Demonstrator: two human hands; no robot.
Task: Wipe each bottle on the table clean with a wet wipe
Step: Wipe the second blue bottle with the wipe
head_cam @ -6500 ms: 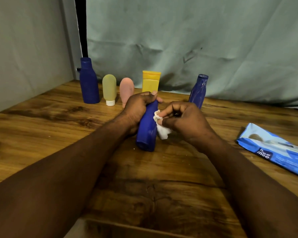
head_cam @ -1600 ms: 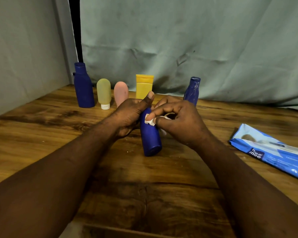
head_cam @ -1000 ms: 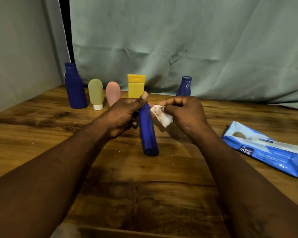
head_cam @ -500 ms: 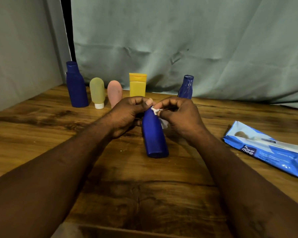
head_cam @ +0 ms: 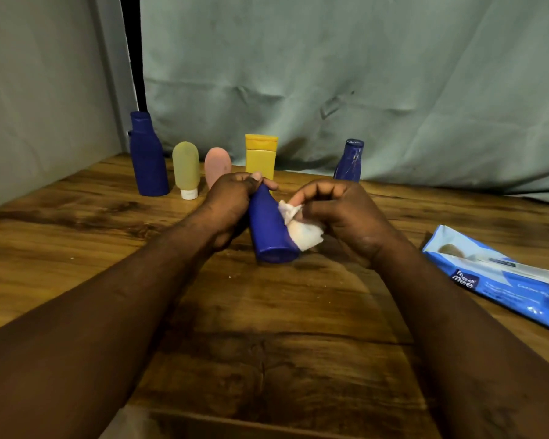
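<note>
On my feed the left hand (head_cam: 232, 201) grips the bottle (head_cam: 268, 226) at its upper end, with fingers and thumb curled round the neck. The bottle is dark blue and sits mid-table between the two hands. It is tilted, with its top leaning away from me and its base toward me, low over the table (head_cam: 267, 327). I cannot tell whether the base touches the wood.

The right hand (head_cam: 339, 213) pinches a crumpled white wipe (head_cam: 301, 231) in curled fingers. The wipe lies against the bottle's right side, down near the base.

A row stands along the far edge in front of the cloth (head_cam: 330, 74). From the left I see a tall bottle (head_cam: 148, 160), a green tube (head_cam: 186, 167) upright on its white cap, a pink tube (head_cam: 217, 164) and a yellow tube (head_cam: 260, 155). The left hand hides the lower parts of the pink and yellow ones. A small bottle (head_cam: 349, 163), also blue, stands apart further right, behind the right hand.

The pack (head_cam: 501, 280) lies flat at the right edge of the table, well apart from both hands. It is blue and printed "mee mee".
</note>
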